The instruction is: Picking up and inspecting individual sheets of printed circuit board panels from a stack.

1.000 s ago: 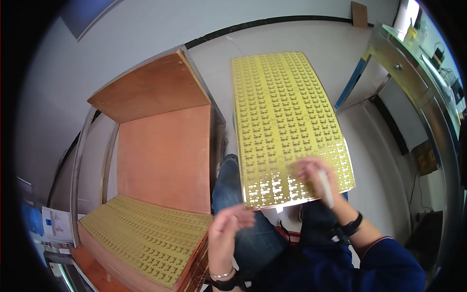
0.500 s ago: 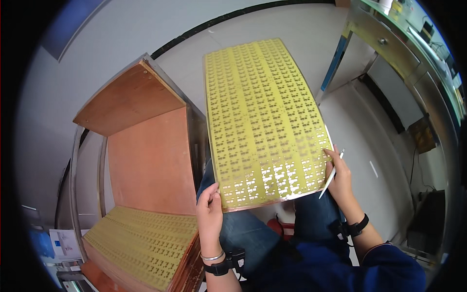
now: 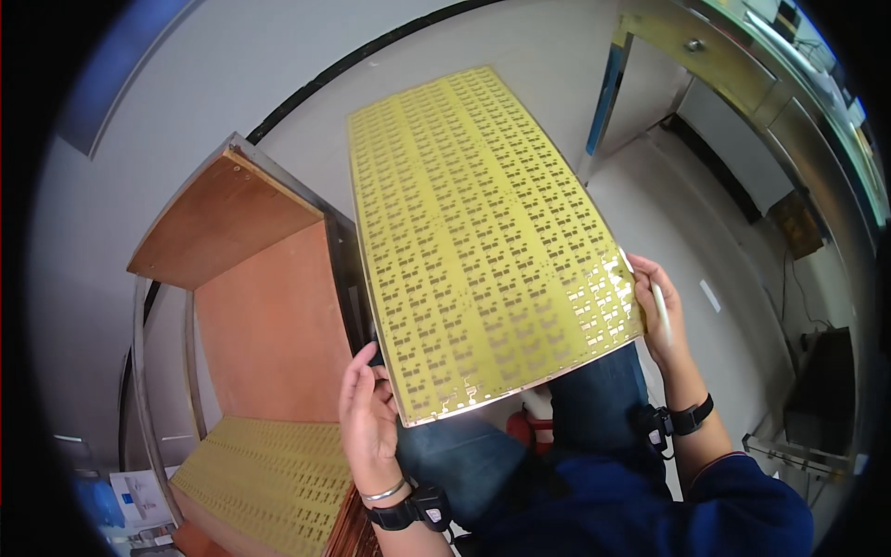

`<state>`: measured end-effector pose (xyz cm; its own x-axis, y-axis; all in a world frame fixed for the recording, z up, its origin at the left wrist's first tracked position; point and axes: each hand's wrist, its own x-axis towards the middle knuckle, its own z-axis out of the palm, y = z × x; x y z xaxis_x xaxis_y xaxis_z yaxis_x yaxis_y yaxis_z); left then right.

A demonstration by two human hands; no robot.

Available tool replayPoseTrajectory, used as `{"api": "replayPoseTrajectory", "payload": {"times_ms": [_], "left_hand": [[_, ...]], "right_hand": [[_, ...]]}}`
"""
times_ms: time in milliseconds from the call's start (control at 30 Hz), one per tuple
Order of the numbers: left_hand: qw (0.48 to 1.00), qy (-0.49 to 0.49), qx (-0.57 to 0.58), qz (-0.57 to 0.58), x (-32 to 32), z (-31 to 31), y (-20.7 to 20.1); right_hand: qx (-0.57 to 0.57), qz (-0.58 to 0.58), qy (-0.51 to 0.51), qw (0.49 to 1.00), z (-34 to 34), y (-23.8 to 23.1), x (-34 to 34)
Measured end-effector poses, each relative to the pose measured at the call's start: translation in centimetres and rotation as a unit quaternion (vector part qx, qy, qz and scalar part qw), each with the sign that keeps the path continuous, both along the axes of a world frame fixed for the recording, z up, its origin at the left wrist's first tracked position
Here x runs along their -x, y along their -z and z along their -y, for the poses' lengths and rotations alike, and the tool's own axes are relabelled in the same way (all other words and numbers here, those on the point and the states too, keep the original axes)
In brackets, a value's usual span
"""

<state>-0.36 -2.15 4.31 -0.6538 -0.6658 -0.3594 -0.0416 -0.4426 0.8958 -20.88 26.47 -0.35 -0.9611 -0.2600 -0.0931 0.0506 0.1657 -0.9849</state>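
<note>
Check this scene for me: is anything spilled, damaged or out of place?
Nothing looks spilled or plainly damaged. The one oddity is a small white strip alone on the floor, right of the yellow panel; it could be a scrap or a reflection. The panel's brightest marks look like glare.

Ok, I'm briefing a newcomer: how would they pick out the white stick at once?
Start at the big yellow sheet across the middle and follow its right edge down to the right hand. The slim white stick lies against that hand. Being in the hand sets it apart from the white mark on the floor to its right.
</note>
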Motion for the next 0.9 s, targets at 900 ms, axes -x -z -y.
{"api": "replayPoseTrajectory", "payload": {"times_ms": [900], "left_hand": [[0.989,-0.028,-0.005,-0.144,-0.8,-7.1,2.8]], "right_hand": [[0.428,0.125,-0.104,0.889,-6.7,-4.5,-0.3]]}}
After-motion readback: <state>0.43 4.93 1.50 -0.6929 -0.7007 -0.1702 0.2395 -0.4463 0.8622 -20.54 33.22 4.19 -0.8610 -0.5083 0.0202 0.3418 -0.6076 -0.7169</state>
